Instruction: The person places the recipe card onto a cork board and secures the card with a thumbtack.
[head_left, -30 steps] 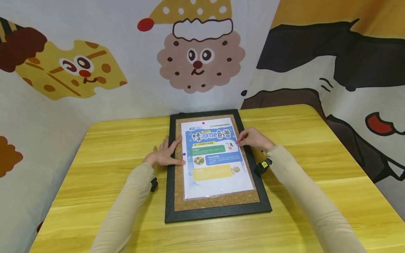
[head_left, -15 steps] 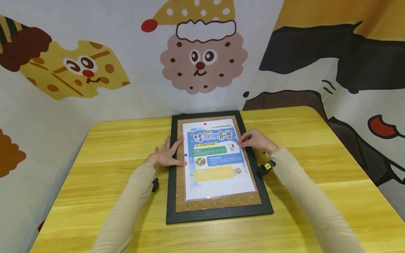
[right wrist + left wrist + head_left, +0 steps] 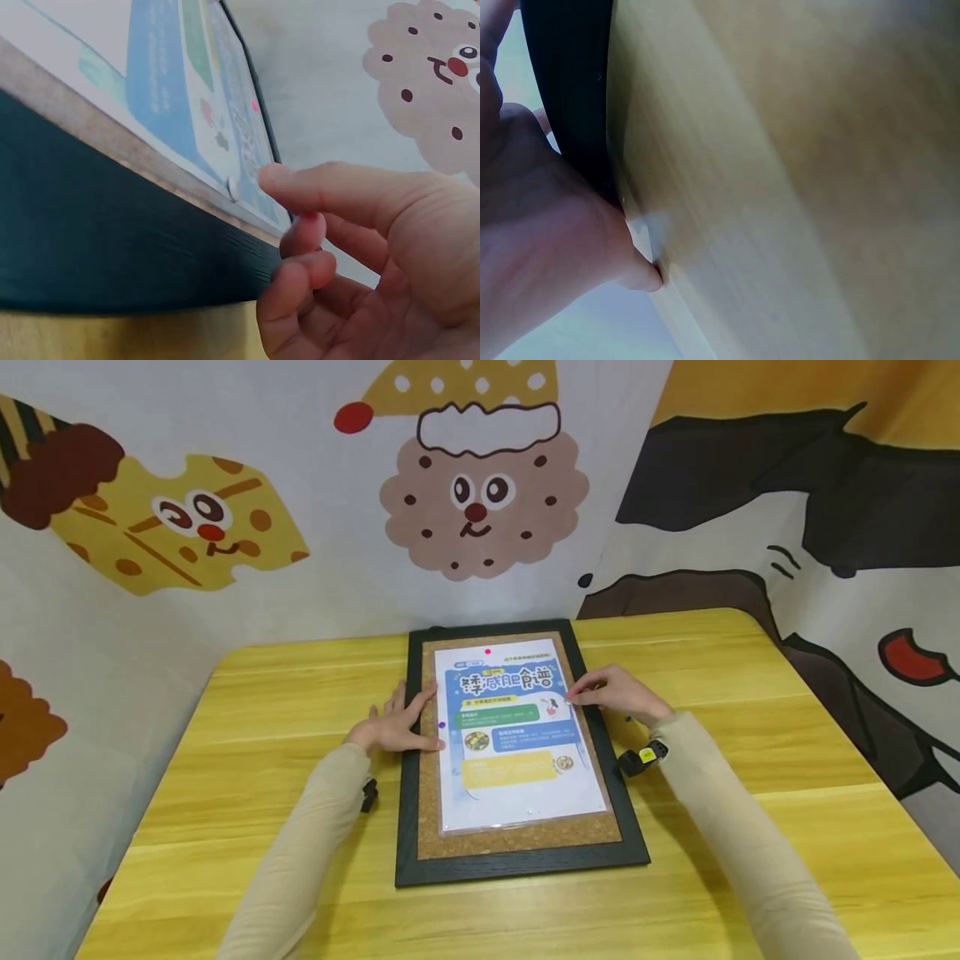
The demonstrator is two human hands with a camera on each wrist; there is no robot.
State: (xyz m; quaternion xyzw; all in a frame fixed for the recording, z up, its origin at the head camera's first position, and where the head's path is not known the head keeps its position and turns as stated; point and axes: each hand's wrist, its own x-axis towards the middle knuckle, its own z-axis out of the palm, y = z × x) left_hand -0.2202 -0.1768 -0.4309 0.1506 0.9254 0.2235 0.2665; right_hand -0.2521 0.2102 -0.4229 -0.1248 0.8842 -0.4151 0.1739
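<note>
A laminated poster with Chinese lettering lies on a corkboard in a black frame. My left hand is spread over the frame's left side, its thumb and fingertips at the poster's left edge. A white tack sits at the poster's right edge. My right hand is beside that edge, fingers bent; in the right wrist view the thumb tip stands slightly apart from the tack. A pink tack marks the top, a purple tack the left side, and small clear tacks the bottom.
The board lies on a yellow wood-grain table, its far end close to a wall covering with cartoon prints. Black cameras are strapped to both wrists.
My right wrist has drawn a little to the right, the fingers staying near the poster's right edge. The left hand keeps its place on the frame.
</note>
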